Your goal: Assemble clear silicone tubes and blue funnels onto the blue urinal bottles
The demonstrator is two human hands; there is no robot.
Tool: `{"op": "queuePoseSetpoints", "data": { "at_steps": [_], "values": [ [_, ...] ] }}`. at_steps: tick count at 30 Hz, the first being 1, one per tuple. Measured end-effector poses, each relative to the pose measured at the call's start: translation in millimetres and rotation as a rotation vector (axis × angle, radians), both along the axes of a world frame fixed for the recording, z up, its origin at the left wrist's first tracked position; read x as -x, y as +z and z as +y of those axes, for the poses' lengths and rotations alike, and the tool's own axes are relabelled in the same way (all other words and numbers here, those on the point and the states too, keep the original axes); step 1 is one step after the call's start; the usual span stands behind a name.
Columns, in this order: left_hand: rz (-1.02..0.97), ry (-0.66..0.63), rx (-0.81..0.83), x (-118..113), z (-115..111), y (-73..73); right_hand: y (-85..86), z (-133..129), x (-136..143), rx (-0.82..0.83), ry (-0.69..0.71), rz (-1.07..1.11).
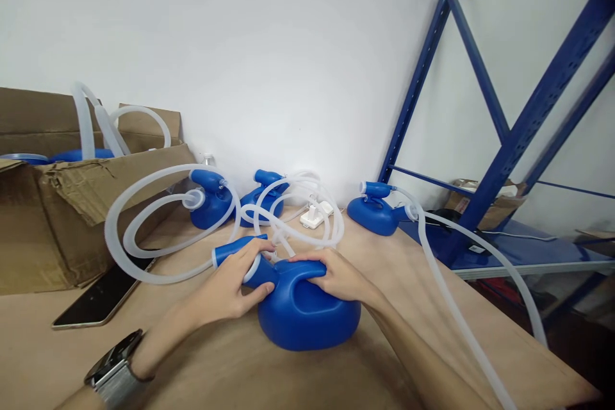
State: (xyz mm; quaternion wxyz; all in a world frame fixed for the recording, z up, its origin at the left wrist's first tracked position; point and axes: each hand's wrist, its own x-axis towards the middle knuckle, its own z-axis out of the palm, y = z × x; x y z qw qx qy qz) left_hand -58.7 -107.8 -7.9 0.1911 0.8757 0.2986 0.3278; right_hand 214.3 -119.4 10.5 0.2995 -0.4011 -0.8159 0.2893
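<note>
A blue plastic bottle with a moulded handle stands on the wooden table in front of me. My right hand is wrapped round its handle. At the bottle's neck, my left hand grips the spout with its white collar, the thumb on the near side. A blue tubular piece lies against the left fingers, and a clear hose runs from its white end in a wide loop to the left. The right fingertips are partly hidden behind the handle.
Three similar blue bottles with hoses stand near the wall. A white power adapter sits between them. On the left are a cardboard box holding more hoses and a dark tablet. A blue metal rack rises at the right.
</note>
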Motion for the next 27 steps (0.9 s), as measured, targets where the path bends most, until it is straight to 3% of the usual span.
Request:
{"op": "queuePoseSetpoints", "data": {
  "at_steps": [3,10,12,17,22,27],
  "values": [
    [-0.005,-0.004,0.074,3.3,6.0,3.2,0.4,0.3,0.3,0.003,0.012,0.014],
    [-0.032,-0.163,0.439,-6.5,20.9,42.0,1.0,-2.3,1.9,-0.015,0.033,0.029],
    [-0.085,-0.107,0.527,-15.9,27.5,41.0,0.6,-1.7,0.9,-0.041,0.022,0.032],
    [-0.412,-0.070,0.620,-30.9,40.0,19.3,1.1,2.2,-0.8,-0.032,0.007,0.006],
    [-0.388,-0.236,0.547,-24.4,35.6,18.5,3.5,3.6,0.3,0.005,0.065,0.043],
    [-0.362,-0.301,0.694,-22.9,35.9,22.3,4.5,5.7,1.7,0.009,0.054,0.043]
  ]
}}
